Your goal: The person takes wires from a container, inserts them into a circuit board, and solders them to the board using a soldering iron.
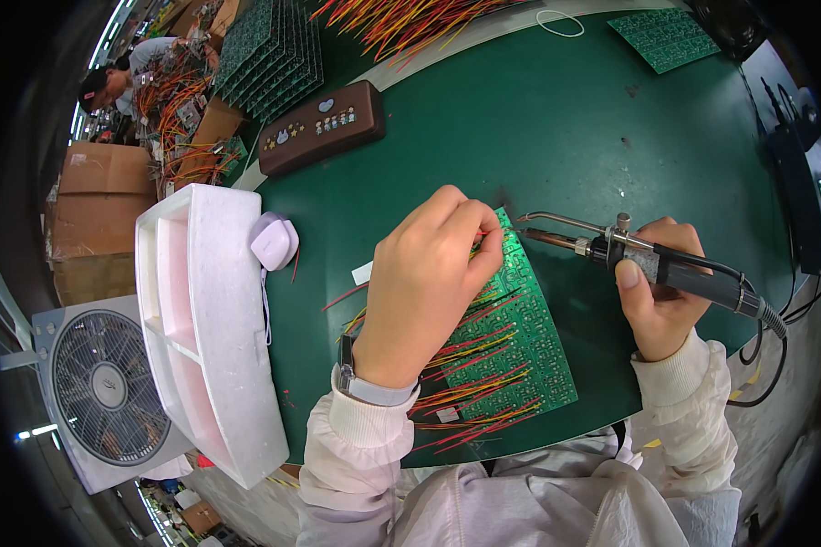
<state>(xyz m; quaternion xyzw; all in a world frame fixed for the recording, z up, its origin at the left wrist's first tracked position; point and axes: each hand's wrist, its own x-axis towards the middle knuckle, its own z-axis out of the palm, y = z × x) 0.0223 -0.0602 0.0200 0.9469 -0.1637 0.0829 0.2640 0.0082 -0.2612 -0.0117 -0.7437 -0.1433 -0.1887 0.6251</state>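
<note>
A green circuit board panel [540, 356] lies in front of me on the green work surface. Rows of red and yellow wires [470, 402] stick out over its left side. At the panel's far end, my left hand [424, 283] is closed in a pinch on a thin red wire [479, 239], mostly hidden by the fingers. My right hand [659, 301] is wrapped round a soldering iron [716, 288] with a thin curved metal tube [566, 221] fixed above it. The iron's tip points left, close to my left fingertips; whether it touches the board I cannot tell.
A white foam tray [233, 319] stands at the left, beside a lilac rounded case [275, 242]. Behind are a brown pencil case [324, 128], stacked circuit boards [274, 59] and a wire pile [401, 23]. A fan [109, 387] is far left. A person [119, 84] works beyond.
</note>
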